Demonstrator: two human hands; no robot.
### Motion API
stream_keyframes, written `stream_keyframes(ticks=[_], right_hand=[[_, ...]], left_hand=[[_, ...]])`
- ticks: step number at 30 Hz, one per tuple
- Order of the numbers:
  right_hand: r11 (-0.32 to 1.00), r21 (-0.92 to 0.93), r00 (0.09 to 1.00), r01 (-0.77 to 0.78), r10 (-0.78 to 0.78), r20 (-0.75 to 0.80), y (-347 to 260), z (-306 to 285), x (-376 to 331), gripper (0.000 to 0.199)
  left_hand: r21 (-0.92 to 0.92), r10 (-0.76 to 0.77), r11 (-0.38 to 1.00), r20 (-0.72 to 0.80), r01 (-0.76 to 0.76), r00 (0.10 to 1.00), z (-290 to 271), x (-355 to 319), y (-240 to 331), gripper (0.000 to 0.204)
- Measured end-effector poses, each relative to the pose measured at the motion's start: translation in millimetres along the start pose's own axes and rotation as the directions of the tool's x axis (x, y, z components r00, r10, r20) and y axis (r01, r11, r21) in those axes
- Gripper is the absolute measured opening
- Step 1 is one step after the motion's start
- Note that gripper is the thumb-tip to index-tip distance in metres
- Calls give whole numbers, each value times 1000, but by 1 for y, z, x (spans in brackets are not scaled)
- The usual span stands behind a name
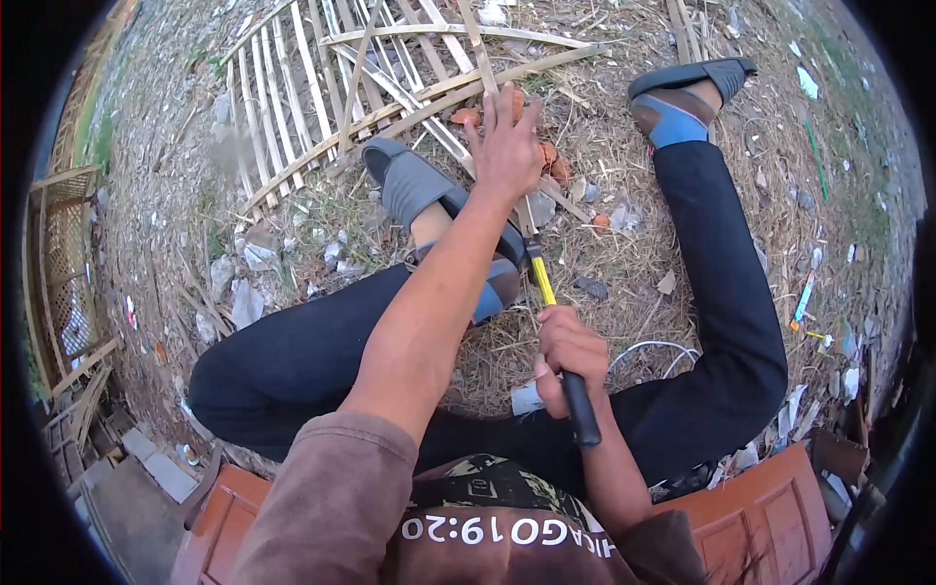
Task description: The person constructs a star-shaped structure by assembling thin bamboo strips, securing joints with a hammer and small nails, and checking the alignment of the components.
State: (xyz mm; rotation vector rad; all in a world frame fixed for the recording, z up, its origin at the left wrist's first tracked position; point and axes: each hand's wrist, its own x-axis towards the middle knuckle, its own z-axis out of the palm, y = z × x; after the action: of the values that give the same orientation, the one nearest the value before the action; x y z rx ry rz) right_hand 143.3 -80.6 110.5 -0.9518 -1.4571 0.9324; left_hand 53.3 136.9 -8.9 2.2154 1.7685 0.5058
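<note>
My left hand (507, 156) reaches forward with fingers stretched out over a narrow wooden strip (475, 41). The strip runs under the palm and reappears below it, beside my sandalled left foot. In my closed right hand (573, 351) is a hammer (544, 283) with a black grip and a yellow shaft. Its butt points back toward me, and its far end lies by the strip's near end; the head is hard to make out. Beyond my left hand lies a lattice of pale wooden slats (283, 107). Broken orange-brown pieces (552, 164) lie just right of the left hand.
My legs are spread, with a grey sandal (414, 185) near the strip and a dark sandal (697, 78) farther right. Stones, dry grass and litter cover the ground. A white cord (653, 345) lies by my right leg. A wooden lattice frame (70, 283) stands far left.
</note>
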Motion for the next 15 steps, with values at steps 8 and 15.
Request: stream_keyframes(ticks=[8, 15], right_hand=[[923, 385, 897, -24, 190, -399, 20, -27, 19, 29], [913, 385, 925, -131, 253, -285, 20, -32, 45, 34]], left_hand=[[-314, -123, 946, -98, 87, 988, -16, 4, 3, 70], [-354, 80, 918, -278, -180, 957, -19, 2, 1, 72]])
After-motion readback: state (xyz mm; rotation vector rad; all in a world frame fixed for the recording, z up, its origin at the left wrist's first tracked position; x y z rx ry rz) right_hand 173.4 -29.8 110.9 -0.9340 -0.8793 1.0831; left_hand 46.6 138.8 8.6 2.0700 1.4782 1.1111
